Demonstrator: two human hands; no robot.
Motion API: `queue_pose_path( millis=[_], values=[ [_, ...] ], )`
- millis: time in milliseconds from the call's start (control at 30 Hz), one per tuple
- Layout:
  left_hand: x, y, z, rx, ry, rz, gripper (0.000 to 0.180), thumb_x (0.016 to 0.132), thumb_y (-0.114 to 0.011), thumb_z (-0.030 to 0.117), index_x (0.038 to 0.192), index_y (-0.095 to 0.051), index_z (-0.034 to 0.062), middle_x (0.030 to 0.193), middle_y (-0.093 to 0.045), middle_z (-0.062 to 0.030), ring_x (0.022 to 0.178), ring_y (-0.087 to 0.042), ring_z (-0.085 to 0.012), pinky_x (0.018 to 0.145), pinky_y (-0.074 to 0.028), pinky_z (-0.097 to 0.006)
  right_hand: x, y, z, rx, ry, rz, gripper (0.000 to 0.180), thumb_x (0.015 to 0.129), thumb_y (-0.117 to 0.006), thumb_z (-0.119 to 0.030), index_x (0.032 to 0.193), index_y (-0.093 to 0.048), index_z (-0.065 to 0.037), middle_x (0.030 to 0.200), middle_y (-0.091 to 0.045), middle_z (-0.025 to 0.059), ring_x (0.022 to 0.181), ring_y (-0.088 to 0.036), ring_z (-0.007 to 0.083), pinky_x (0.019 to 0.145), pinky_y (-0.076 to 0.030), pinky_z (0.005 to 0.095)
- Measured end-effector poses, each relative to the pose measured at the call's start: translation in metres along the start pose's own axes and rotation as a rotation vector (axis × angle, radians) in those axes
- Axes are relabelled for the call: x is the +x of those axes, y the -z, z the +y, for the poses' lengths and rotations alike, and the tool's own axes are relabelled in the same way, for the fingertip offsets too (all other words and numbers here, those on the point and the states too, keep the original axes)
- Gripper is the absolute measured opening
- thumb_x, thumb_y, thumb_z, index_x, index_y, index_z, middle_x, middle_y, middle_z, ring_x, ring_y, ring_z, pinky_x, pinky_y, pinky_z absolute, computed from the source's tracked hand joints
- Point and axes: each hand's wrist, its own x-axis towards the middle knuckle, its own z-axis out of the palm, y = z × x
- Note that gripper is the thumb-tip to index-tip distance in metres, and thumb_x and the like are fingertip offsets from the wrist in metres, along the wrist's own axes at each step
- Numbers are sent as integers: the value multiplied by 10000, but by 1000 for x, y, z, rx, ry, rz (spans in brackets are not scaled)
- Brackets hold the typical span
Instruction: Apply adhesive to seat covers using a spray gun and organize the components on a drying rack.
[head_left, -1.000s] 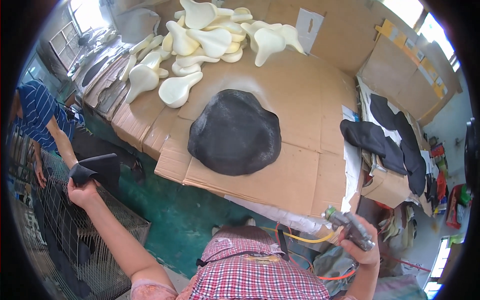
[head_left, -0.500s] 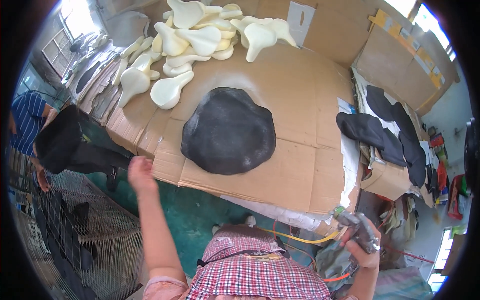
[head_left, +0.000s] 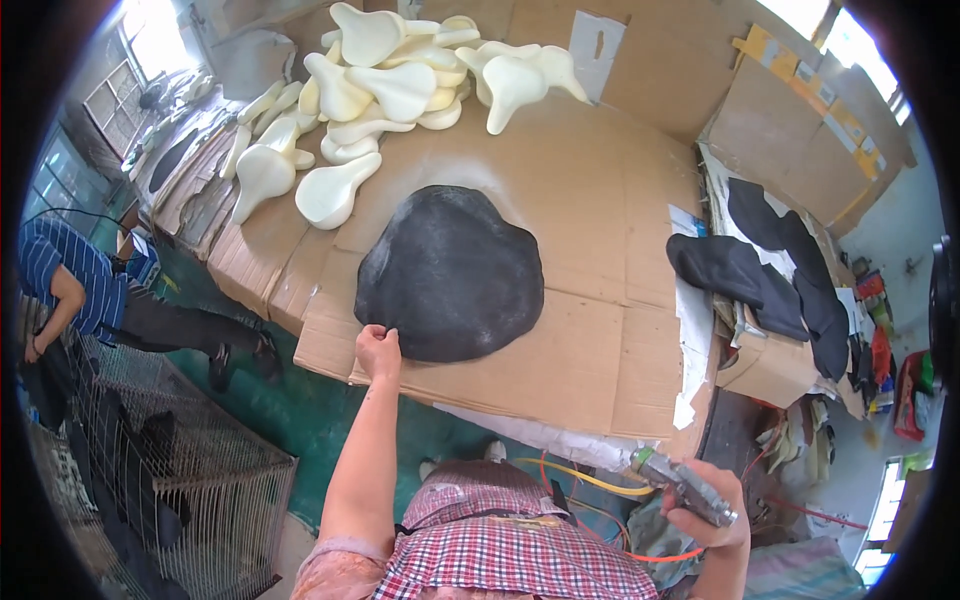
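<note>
A roundish black sheet (head_left: 452,275) with wavy edges and a pale, dusty-looking surface lies on the cardboard-covered table (head_left: 580,350). My left hand (head_left: 378,350) is at its near left edge, thumb and fingers pinched together on the rim. A metal spray gun (head_left: 690,488) with a greenish front end is in the grip of my right hand (head_left: 715,505), off the table's near right corner. Its nozzle points leftward. Beyond the sheet, several cream saddle-shaped foam pads (head_left: 400,90) are heaped at the far left of the table.
Black cut pieces (head_left: 712,268) rest on a side stand at the right. A yellow hose (head_left: 590,480) and an orange one hang below the table's near edge. At the left, a person in a striped shirt (head_left: 75,275) stands beside a wire rack (head_left: 225,500) with black pieces.
My left hand has come from the table's left corner to the sheet's edge and pinched it. The spray gun has moved slightly left and down. The other person has shifted and dark material has been lowered.
</note>
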Motion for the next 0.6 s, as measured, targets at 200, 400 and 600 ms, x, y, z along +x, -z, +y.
queue_pose_path(
  millis=[200, 400, 600],
  values=[
    [1, 7, 10, -37, -51, -23, 188, 676, -715, 120, 790, -609, 15, 698, -626, -95, 672, -612, -241, 670, -489, -351, 15, -10, 5, 278, 107, 332, 574, 667, -665, -14, 1206, -482, 61, 772, -617, 126, 701, -592, 171, 668, -475, 288],
    [-6, 13, 52, -789, 543, -238, 259, 745, -655, 31, 989, -572, 57, 926, -619, -59, 838, -603, -199, 687, -494, -350, 9, -10, 10, 272, 133, 123, 651, 666, -682, -42, 1256, -426, 59, 839, -605, 122, 725, -582, 184, 688, -477, 315],
    [2, 79, 141, -1622, 366, -494, 313, 807, -539, -13, 1118, -516, 14, 1077, -584, -123, 988, -574, -264, 884, -468, -404, 7, -15, 7, 310, 83, 230, 638, 667, -675, -21, 1251, -433, 64, 851, -603, 129, 768, -582, 195, 719, -472, 317]
  ],
)
